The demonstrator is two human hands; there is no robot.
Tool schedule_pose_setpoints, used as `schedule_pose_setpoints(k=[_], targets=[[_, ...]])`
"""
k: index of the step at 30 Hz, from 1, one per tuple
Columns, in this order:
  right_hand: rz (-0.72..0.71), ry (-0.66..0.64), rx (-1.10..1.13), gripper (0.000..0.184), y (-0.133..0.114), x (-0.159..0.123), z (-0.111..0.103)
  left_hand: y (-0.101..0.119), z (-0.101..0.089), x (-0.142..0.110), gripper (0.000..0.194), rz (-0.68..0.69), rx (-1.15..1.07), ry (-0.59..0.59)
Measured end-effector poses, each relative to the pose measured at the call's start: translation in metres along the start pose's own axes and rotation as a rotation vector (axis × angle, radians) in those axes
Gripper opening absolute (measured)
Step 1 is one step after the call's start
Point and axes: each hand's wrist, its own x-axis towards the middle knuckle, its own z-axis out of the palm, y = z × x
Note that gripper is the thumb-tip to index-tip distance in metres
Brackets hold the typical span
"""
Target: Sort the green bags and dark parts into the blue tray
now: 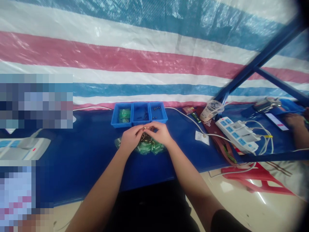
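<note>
My left hand [130, 138] and my right hand [160, 133] meet over a heap of small green and brass-coloured parts [147, 145] on the blue table [84, 161]. Both hands have their fingers closed in a pinch around a small brass-coloured part [145, 128] held between their fingertips. Just behind the hands stand three small blue bins in a row: the left bin [122, 115] holds green parts, the middle bin [141, 113] and the right bin [157, 111] hold small dark parts.
A white power strip [238, 132] with plugs and cables lies to the right, beside a clear plastic cup [211, 110] and a small white packet [201, 137]. Another person's hand [295, 121] rests at the far right. A second power strip [23, 148] lies at the left. A striped tarp hangs behind.
</note>
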Motion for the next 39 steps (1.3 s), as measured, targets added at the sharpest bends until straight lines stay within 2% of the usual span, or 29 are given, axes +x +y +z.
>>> schedule_pose_setpoints(k=[7,15,20,26,35,39], targets=[[-0.010,0.008,-0.006,0.024,-0.004,0.000,-0.001,0.004,-0.002,0.001,0.028,0.008,-0.023,-0.003],[0.017,-0.016,-0.023,0.028,0.001,-0.002,0.000,0.006,-0.008,0.002,0.034,-0.001,0.006,-0.134],[0.020,0.017,-0.080,0.020,0.002,-0.001,0.001,0.007,-0.006,0.002,0.033,-0.070,0.022,-0.109],[0.062,0.012,-0.102,0.020,0.002,0.000,-0.002,0.013,-0.009,0.003,0.032,-0.096,0.011,-0.125],[0.038,-0.027,-0.094,0.022,0.002,-0.002,-0.001,0.012,-0.011,0.003,0.035,-0.135,0.021,-0.178],[0.037,0.017,-0.081,0.021,0.004,-0.001,0.000,0.012,-0.010,0.002,0.035,-0.156,-0.033,-0.144]])
